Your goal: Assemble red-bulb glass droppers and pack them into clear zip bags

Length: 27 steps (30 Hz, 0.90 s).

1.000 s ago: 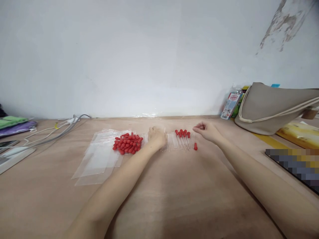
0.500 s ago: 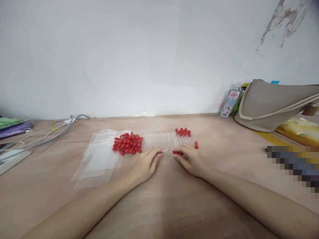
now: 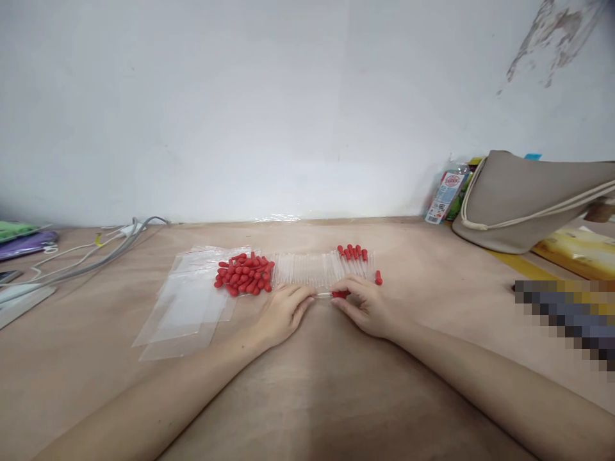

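A heap of red rubber bulbs (image 3: pixel 244 274) lies on the wooden table (image 3: pixel 317 384). Right of it runs a row of clear glass tubes (image 3: pixel 303 269), and several finished droppers with red bulbs (image 3: pixel 354 255) lie at the row's right end. One loose red bulb (image 3: pixel 378 278) sits beside them. My left hand (image 3: pixel 283 310) pinches one end of a clear tube (image 3: pixel 323 294). My right hand (image 3: pixel 365 306) pinches a red bulb (image 3: pixel 340 294) at the tube's other end. Both hands meet just in front of the tube row.
Clear plastic bags (image 3: pixel 189 304) are stacked left of the bulbs. Grey and white cables (image 3: pixel 96 253) trail at the far left. A beige bag (image 3: pixel 528 198) and a small packet (image 3: pixel 444 195) stand at the back right against the white wall.
Both hands came back from the tube row toward me, each carrying a part. They now meet with the bulb against the tube's end, and have barely shifted in the last half second.
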Motion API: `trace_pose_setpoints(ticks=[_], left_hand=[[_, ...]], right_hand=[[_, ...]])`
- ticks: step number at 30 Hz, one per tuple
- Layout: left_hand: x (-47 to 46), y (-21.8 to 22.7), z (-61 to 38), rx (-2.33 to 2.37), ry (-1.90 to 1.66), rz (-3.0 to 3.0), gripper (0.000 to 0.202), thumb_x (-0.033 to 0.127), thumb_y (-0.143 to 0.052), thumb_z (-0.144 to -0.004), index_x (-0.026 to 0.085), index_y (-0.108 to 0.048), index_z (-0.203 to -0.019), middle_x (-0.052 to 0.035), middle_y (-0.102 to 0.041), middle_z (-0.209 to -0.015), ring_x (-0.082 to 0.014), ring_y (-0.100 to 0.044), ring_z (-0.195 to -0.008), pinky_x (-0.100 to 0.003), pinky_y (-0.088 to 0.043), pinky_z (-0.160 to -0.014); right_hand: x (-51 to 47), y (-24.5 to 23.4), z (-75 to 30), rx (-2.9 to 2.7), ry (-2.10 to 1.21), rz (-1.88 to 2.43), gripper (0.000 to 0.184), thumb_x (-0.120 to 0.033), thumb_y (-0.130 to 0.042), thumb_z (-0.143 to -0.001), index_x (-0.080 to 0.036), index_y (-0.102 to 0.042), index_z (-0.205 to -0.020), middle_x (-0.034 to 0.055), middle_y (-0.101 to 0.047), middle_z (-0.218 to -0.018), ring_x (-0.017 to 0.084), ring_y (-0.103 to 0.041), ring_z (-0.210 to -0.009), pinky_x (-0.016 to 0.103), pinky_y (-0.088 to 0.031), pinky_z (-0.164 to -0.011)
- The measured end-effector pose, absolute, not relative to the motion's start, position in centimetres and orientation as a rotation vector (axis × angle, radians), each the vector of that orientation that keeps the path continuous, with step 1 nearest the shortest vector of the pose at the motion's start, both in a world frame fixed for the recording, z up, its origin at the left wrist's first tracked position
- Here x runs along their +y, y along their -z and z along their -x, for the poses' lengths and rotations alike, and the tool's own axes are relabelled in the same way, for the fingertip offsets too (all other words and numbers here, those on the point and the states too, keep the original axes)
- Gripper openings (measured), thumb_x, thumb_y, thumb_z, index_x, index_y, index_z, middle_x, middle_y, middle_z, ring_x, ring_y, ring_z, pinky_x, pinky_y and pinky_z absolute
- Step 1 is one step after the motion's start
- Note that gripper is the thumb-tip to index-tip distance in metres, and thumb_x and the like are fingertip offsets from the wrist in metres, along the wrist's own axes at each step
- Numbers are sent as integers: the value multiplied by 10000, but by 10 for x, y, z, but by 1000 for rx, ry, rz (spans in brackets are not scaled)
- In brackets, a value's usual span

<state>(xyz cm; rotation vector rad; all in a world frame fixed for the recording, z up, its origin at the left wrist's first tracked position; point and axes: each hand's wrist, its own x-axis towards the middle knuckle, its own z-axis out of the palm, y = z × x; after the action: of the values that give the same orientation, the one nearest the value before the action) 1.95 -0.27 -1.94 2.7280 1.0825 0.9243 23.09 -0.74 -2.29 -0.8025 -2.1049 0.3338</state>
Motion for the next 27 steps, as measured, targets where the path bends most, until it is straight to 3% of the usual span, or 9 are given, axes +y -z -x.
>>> trace_pose_setpoints(ticks=[6,19,27], left_hand=[[-3,19,-17,1003,-955,-2690,226,189,-382,-877,186,-577,-991,-48,-632,-877,-150,-582,-783,-264,-465,-681],[1,23,-14,843,-1074,-2756,289,98,-375,-846,168,-598,-1015,-69,-647,-925,-148,-601,-836,-267,-501,-714],[0,22,-11,819,-1053,-2889,358,45,-360,-804,177,-592,-1043,-76,-639,-945,-152,-598,-835,-277,-511,-709]], right_hand=[[-4,31,-231,-2091,-339,823,145,-263,-486,-829,-194,-568,-927,33,-610,-811,133,-563,-736,266,-453,-661],[-5,32,-231,-2119,-232,722,153,-236,-448,-849,-200,-566,-940,44,-607,-797,135,-556,-726,263,-456,-647],[-6,29,-229,-2174,-41,681,158,-250,-429,-855,-186,-574,-861,58,-594,-736,149,-535,-678,275,-446,-613]])
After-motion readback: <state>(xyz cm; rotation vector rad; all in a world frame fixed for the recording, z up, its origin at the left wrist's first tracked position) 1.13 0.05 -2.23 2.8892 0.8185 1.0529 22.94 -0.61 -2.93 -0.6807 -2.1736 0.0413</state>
